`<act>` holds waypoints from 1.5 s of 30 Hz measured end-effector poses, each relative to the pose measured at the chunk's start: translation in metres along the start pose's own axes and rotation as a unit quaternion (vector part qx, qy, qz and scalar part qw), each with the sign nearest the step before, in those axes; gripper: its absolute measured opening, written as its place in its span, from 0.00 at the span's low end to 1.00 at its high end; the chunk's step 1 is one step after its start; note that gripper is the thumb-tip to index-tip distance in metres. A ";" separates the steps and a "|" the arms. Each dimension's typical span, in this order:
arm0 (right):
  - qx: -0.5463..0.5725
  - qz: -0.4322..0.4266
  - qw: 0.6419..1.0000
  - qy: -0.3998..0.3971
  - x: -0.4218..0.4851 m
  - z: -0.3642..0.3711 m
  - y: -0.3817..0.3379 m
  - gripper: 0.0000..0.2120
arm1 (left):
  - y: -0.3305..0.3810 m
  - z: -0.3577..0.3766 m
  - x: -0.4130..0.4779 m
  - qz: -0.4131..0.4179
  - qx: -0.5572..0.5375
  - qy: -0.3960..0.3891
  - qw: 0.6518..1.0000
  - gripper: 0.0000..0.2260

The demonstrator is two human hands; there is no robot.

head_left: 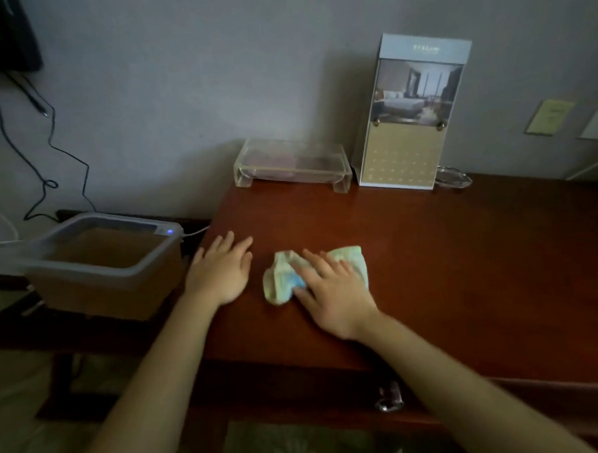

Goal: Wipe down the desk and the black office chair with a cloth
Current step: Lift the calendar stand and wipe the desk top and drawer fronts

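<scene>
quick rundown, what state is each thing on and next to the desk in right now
red-brown wooden desk: front drawer looks shut
crumpled pale green and blue cloth: bunched, lying on the desk
left hand: open, flat on the desk
right hand: open, fingers pressing the cloth
clear acrylic tray: upright, by the wall
tall blue and gold card stand: standing upright
grey-rimmed brown bin: open on top, blue light lit

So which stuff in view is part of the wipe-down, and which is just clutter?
Job: reddish-brown wooden desk, crumpled pale green cloth, right hand pressing it, left hand flat on desk.
Clutter: clear acrylic tray, upright printed card stand, grey plastic tub.
</scene>
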State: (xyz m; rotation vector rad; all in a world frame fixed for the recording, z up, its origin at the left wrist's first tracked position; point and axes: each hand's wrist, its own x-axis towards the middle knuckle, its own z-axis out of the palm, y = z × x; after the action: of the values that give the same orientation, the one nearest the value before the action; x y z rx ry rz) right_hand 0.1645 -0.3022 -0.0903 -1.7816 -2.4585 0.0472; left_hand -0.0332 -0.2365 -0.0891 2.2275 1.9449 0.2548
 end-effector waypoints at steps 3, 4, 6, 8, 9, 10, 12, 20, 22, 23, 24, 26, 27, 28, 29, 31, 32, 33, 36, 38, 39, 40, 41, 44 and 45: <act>0.040 -0.021 0.998 -0.050 -0.019 -0.008 -0.024 0.34 | -0.003 0.001 -0.009 -0.027 -0.016 0.000 1.000 0.23; 0.050 -0.024 0.995 -0.084 -0.023 -0.012 -0.033 0.32 | -0.006 -0.003 -0.012 -0.035 -0.024 -0.017 0.999 0.24; 0.057 -0.040 0.988 -0.135 -0.028 -0.021 -0.053 0.30 | -0.014 -0.014 -0.016 -0.028 -0.029 -0.071 0.997 0.24; 0.066 -0.058 0.980 -0.179 -0.029 -0.026 -0.073 0.29 | -0.023 -0.024 -0.015 0.010 -0.025 -0.146 0.989 0.24; 0.073 -0.059 0.976 -0.198 -0.025 -0.027 -0.082 0.29 | -0.029 -0.032 -0.010 0.032 -0.023 -0.187 0.982 0.24; 0.077 -0.056 0.972 -0.213 -0.019 -0.028 -0.089 0.29 | -0.035 -0.041 -0.007 0.049 -0.024 -0.229 0.972 0.25; 0.078 -0.038 0.970 -0.227 -0.003 -0.026 -0.098 0.31 | -0.047 -0.058 -0.001 0.084 -0.023 -0.308 0.947 0.28; 0.096 0.135 0.962 -0.219 0.057 -0.019 -0.121 0.25 | -0.068 -0.063 -0.013 0.159 0.036 -0.292 0.942 0.33; 0.097 0.147 0.959 -0.222 0.062 -0.019 -0.122 0.25 | -0.070 -0.056 -0.017 0.159 0.053 -0.284 0.944 0.35; 0.099 0.149 0.959 -0.220 0.061 -0.019 -0.122 0.26 | -0.070 -0.054 -0.020 0.159 0.063 -0.278 0.945 0.35; 0.102 0.148 0.958 -0.222 0.062 -0.020 -0.122 0.26 | -0.071 -0.053 -0.019 0.162 0.071 -0.272 0.946 0.35; 0.102 0.144 0.957 -0.231 0.066 -0.020 -0.118 0.26 | -0.074 -0.050 -0.015 0.170 0.075 -0.255 0.949 0.34; 0.099 0.141 0.957 -0.235 0.070 -0.020 -0.116 0.26 | -0.076 -0.049 -0.012 0.174 0.071 -0.241 0.952 0.34; 0.097 0.137 0.957 -0.237 0.076 -0.020 -0.112 0.26 | -0.080 -0.047 -0.009 0.176 0.065 -0.224 0.956 0.33; 0.096 0.135 0.957 -0.237 0.084 -0.020 -0.107 0.26 | -0.083 -0.046 -0.005 0.178 0.062 -0.210 0.959 0.33; 0.099 0.135 0.959 -0.229 0.105 -0.018 -0.099 0.26 | -0.093 -0.044 0.002 0.168 0.050 -0.195 0.965 0.35; 0.097 0.135 0.960 -0.226 0.119 -0.016 -0.094 0.26 | -0.099 -0.043 0.008 0.155 0.035 -0.192 0.968 0.36; 0.093 0.135 0.961 -0.224 0.133 -0.015 -0.090 0.25 | -0.105 -0.042 0.013 0.135 0.010 -0.193 0.972 0.37; 0.085 0.120 0.966 -0.214 0.177 -0.013 -0.078 0.25 | -0.121 -0.038 0.030 0.049 -0.111 -0.210 0.970 0.36; 0.079 0.111 0.969 -0.208 0.200 -0.011 -0.074 0.25 | -0.131 -0.035 0.037 0.006 -0.189 -0.228 0.955 0.34; 0.076 0.109 0.970 -0.201 0.208 -0.009 -0.074 0.25 | -0.137 -0.032 0.039 -0.013 -0.219 -0.237 0.947 0.33; 0.071 0.107 0.973 -0.193 0.215 -0.008 -0.074 0.25 | -0.143 -0.029 0.039 -0.028 -0.243 -0.246 0.938 0.30; 0.067 0.102 0.976 -0.182 0.222 -0.008 -0.075 0.25 | -0.149 -0.026 0.039 -0.040 -0.260 -0.255 0.931 0.28; 0.063 0.084 0.983 -0.153 0.253 -0.005 -0.079 0.24 | -0.165 -0.015 0.042 -0.048 -0.273 -0.275 0.920 0.21; 0.058 0.070 0.984 -0.150 0.268 -0.004 -0.081 0.24 | -0.170 -0.011 0.045 -0.052 -0.273 -0.285 0.917 0.20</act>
State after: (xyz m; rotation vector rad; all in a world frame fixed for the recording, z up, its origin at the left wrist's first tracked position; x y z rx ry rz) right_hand 0.0061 -0.0733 -0.0618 -2.0192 -2.4521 0.4965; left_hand -0.1935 -0.1691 -0.1189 1.5959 1.4428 0.0956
